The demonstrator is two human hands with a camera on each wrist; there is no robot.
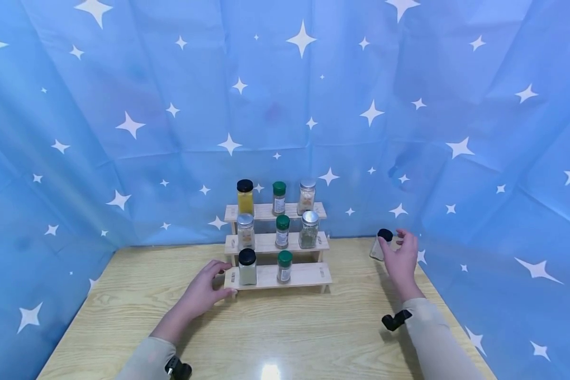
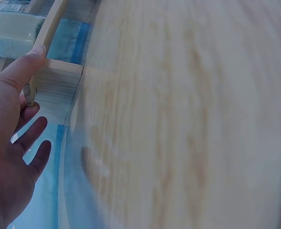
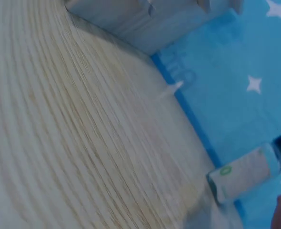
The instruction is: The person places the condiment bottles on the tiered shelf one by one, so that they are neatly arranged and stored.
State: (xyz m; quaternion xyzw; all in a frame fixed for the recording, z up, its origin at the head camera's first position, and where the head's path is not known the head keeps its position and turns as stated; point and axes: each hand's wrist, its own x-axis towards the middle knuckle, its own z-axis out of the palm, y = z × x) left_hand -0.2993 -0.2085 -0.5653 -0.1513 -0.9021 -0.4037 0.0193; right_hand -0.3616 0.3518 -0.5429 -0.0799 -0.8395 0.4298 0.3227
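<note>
A three-tier wooden rack (image 1: 309, 274) bears several spice jars. My left hand (image 1: 208, 285) pinches the left end of its lowest board; the left wrist view shows the thumb on top of the board (image 2: 52, 28) and the other fingers below, loosely spread. Nearest that hand stands a black-capped jar (image 1: 248, 272), beside a green-capped jar (image 1: 284, 269). Far right, my right hand (image 1: 401, 258) holds another black-capped jar (image 1: 376, 250) near its cap, thumb across its front and fingers bent at the right. In the right wrist view this labelled jar (image 3: 240, 176) is partly cut off.
On the middle tier stand a silver-lidded jar (image 1: 245, 235), a green-capped jar (image 1: 282, 235) and another silver-lidded jar (image 1: 309, 232). The top tier carries a yellow jar (image 1: 245, 200) and two others. A star-patterned blue curtain (image 1: 266, 105) borders the wooden table (image 1: 313, 332).
</note>
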